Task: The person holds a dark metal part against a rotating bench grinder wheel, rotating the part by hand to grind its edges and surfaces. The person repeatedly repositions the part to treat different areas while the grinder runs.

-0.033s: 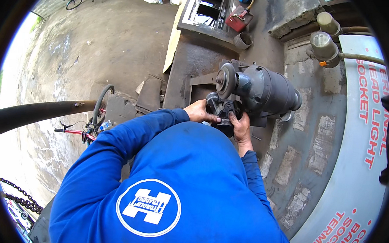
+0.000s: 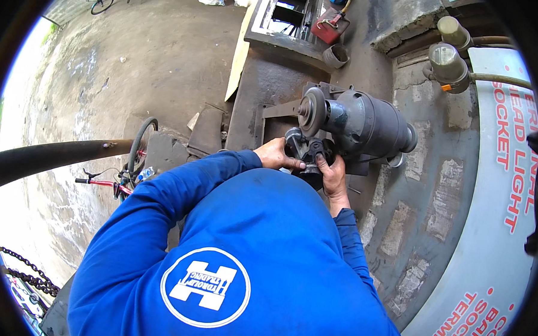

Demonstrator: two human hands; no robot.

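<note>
Both hands grip a dark, greasy metal part shaped like a universal joint, with round ends and a forked middle. My left hand is closed on its left side, the thumb lying across the front. On the right side, my right hand is wrapped round it with the thumb pointing up. Just beyond the part is the grinding wheel of a grey bench grinder. The part's top is close to the wheel's lower edge; whether they touch I cannot tell. My body hides the part's lower end.
The grinder is mounted on a dark metal bench. Beyond stand a small bucket and a red box. A block wall and a printed sign panel lie to the right. A red bicycle and a thick pole are left.
</note>
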